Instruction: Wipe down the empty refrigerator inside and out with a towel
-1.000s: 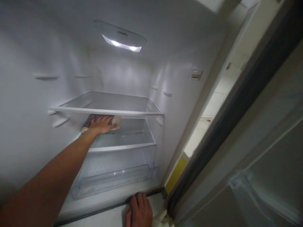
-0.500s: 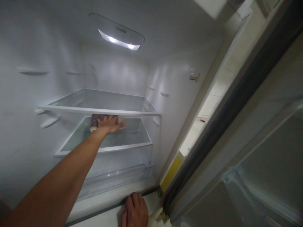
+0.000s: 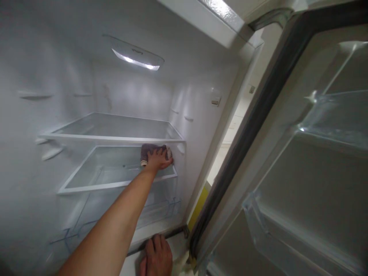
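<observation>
My left hand (image 3: 159, 158) reaches deep into an open fridge and presses a grey-purple cloth (image 3: 148, 150) onto the lower glass shelf (image 3: 109, 180), near its right rear corner by the right inner wall. The fingers are curled on the cloth. My right hand (image 3: 156, 256) lies at the bottom of the view, its fingers flat against the fridge's front sill (image 3: 172, 232), holding nothing.
An upper glass shelf (image 3: 115, 132) sits just above the cloth. Below are clear plastic drawers (image 3: 161, 209). The lamp (image 3: 135, 57) glows in the ceiling. The open door (image 3: 301, 172) with clear bins stands at right. A yellow object (image 3: 198, 205) shows through the hinge gap.
My left hand has slid the cloth rightwards along the lower shelf, from its left-middle to the right corner. My view has swung toward the door. The right hand stayed on the sill.
</observation>
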The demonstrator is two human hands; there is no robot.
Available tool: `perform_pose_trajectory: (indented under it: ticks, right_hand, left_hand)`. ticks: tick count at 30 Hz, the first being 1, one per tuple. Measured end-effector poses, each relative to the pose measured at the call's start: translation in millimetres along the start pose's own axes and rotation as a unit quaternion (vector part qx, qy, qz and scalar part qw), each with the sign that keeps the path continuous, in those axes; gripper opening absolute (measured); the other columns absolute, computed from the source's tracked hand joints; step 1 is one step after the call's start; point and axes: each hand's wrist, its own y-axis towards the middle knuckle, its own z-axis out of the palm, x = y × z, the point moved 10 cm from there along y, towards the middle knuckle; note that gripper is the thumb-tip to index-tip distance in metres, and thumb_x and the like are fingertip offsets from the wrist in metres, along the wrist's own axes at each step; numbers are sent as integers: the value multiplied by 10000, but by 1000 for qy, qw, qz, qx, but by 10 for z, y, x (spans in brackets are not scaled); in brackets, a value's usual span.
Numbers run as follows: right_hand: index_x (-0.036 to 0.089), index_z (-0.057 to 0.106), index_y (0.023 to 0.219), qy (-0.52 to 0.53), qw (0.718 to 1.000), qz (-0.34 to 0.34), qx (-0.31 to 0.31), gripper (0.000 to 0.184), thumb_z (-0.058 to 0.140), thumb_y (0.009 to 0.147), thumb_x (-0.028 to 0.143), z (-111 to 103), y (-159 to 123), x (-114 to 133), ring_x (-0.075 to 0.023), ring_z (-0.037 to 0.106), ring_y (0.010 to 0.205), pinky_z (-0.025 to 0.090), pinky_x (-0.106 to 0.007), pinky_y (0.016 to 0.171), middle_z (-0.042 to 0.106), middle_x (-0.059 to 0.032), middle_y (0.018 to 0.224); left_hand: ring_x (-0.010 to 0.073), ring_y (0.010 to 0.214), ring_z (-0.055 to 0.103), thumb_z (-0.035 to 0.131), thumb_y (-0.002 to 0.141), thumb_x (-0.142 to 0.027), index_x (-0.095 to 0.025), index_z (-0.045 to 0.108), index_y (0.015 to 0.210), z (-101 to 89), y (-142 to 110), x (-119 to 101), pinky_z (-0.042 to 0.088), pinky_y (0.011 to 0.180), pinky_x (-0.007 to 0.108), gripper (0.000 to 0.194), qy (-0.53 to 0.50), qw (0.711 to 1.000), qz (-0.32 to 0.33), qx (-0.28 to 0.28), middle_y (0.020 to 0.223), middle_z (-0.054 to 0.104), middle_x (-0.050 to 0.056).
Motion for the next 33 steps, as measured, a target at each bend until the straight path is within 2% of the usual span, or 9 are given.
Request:
perform_pose_trajectory:
  ticks: [8,13,18,21,25,27,29,31,33]
  right_hand:
    - [243,615,1103,-13,999,-21,42,466,616,640,196,-130,136,81,-299,637,986,555,-423,904,691,-100,1107]
    - [240,611,1041,-19,997,0,78,362,620,686,168,-125,177,73,-281,627,967,549,-415,897,680,-93,1080]
    - [238,620,1071,-19,997,-2,68,380,630,698,166,-172,198,85,-285,625,996,549,-418,915,675,-92,1081]
    - [235,625,1103,-23,998,-3,60,403,625,706,161,-210,206,95,-285,623,1016,549,-411,912,677,-98,1114]
    - [239,607,1018,-15,996,19,84,301,620,725,170,-124,173,66,-281,617,971,552,-412,876,658,-90,1035]
    - [246,602,1007,-10,997,25,68,303,618,712,180,-83,137,49,-285,619,952,556,-420,865,659,-90,1025]
    - [253,612,1043,-6,999,24,25,375,618,673,190,-76,93,27,-293,628,954,563,-420,852,677,-100,1065]
    - [260,624,1102,-3,1000,16,-14,486,622,620,195,-73,43,2,-301,642,976,575,-418,856,698,-106,1120]
    - [271,630,1147,-11,1000,7,-21,579,628,574,188,-30,-1,-27,-300,655,993,585,-408,866,713,-97,1141]
  left_hand:
    - [469,1639,320,414,1031,-689,-290,404,1722,-94,-344,-156,245,1265,769,798,14,1000,8,-13,1803,369,158]
    - [456,1629,348,418,1042,-697,-323,427,1707,-113,-586,-270,271,1256,764,763,16,999,26,-15,1800,380,139]
    - [403,1642,359,504,1021,-689,-386,462,1684,-121,-830,-165,245,1299,716,730,15,997,72,-2,1794,409,62]
    - [374,1631,397,556,1005,-635,-384,485,1675,-207,-939,207,259,1324,642,718,16,998,66,2,1771,451,46]
    - [419,1603,436,543,1011,-561,-333,540,1644,-499,-1046,1020,313,1285,653,673,25,999,-18,-25,1741,492,106]
    - [461,1544,498,557,1003,-539,-308,603,1587,-677,-1090,1422,380,1224,658,630,29,996,-70,-44,1698,543,137]
    - [460,1436,599,610,978,-484,-265,668,1499,-830,-1102,1736,444,1162,598,568,28,991,-113,-59,1595,640,162]
    - [414,1344,668,654,951,-395,-229,696,1423,-944,-1066,1954,475,1123,513,503,19,986,-148,-76,1477,718,162]
    - [413,1297,692,644,958,-340,-176,700,1376,-1023,-998,2140,498,1091,514,452,2,975,-199,-98,1418,730,198]
